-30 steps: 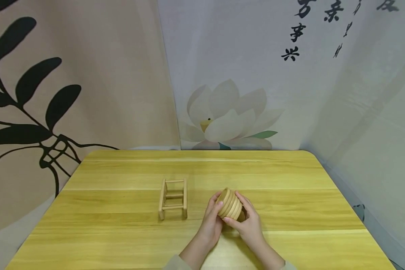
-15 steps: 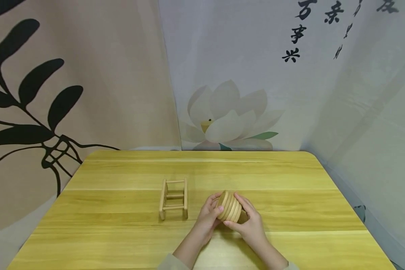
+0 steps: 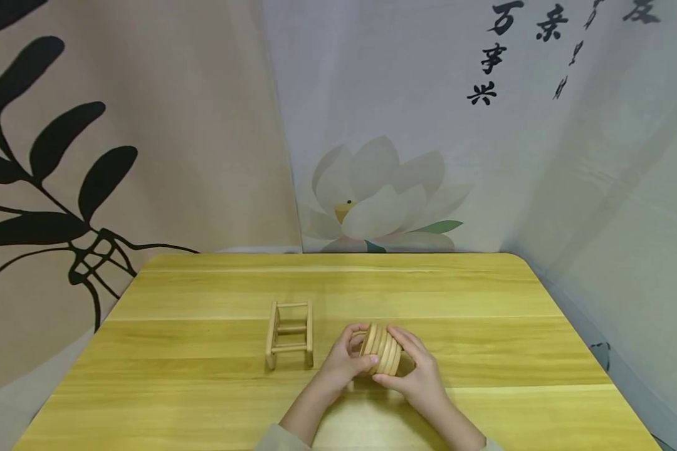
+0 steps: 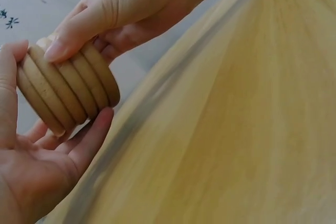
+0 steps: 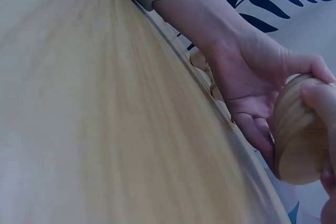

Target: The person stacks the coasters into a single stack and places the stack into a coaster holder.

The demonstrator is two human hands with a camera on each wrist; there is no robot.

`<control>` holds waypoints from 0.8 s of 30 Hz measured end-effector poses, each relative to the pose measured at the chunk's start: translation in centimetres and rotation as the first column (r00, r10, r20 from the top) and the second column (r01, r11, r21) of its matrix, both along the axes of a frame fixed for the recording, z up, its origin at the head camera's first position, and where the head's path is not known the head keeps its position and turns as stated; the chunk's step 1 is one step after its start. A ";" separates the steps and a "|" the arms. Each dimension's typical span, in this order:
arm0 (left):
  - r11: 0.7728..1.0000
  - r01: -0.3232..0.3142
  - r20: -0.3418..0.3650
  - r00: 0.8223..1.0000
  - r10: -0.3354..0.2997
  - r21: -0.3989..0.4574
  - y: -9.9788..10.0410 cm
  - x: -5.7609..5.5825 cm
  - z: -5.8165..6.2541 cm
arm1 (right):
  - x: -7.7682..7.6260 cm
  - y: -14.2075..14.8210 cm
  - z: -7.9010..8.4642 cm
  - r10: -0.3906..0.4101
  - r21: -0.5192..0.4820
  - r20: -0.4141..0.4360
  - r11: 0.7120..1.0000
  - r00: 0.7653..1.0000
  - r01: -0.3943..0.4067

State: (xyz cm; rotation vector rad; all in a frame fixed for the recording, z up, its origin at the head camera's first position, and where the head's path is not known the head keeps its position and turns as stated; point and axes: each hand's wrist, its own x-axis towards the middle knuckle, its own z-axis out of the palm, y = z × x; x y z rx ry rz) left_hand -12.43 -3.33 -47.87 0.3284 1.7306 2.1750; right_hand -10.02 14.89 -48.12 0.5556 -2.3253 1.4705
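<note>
Both hands hold a short stack of several round wooden coasters (image 3: 382, 351) raised over the table, front of centre. The stack lies on its side, its flat faces turned left and right. My left hand (image 3: 338, 363) grips it from the left, thumb on the near edge and fingers behind the far side. From the right, my right hand (image 3: 422, 374) holds it with thumb at the near lower edge and fingers over the top. In the left wrist view the coaster edges (image 4: 65, 87) sit closely side by side. A small wooden rack (image 3: 309, 332) stands left of the hands.
The wooden table (image 3: 519, 338) spreads out on all sides of the hands. Behind it hangs a cloth backdrop (image 3: 214, 150) with leaf, lotus and writing prints, close along the table's far edge.
The coaster stack has come slightly left and nearer, turning so its left face shows less. My left hand has shifted left with its thumb lower. The rack stays in place.
</note>
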 end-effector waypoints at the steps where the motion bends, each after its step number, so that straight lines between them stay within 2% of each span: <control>1: 1.000 0.009 0.007 1.000 -0.009 -0.003 -0.1 0.0 0.0 | 0.0 0.0 0.0 0.003 0.001 -0.003 1.000 1.000 -0.003; 10: 0.998 0.036 0.042 0.998 -0.038 0.045 -0.1 0.0 0.3 | 0.3 0.0 0.7 0.060 -0.040 0.058 0.998 0.997 -0.057; 16: 0.995 0.050 0.048 0.997 -0.055 0.086 0.0 0.2 0.5 | 0.3 0.1 1.0 0.092 -0.070 0.050 0.994 0.994 -0.088; 24: 0.991 0.074 0.037 0.996 -0.079 0.111 -0.1 0.1 0.5 | 0.2 0.2 0.9 0.101 -0.052 0.045 0.994 0.994 -0.099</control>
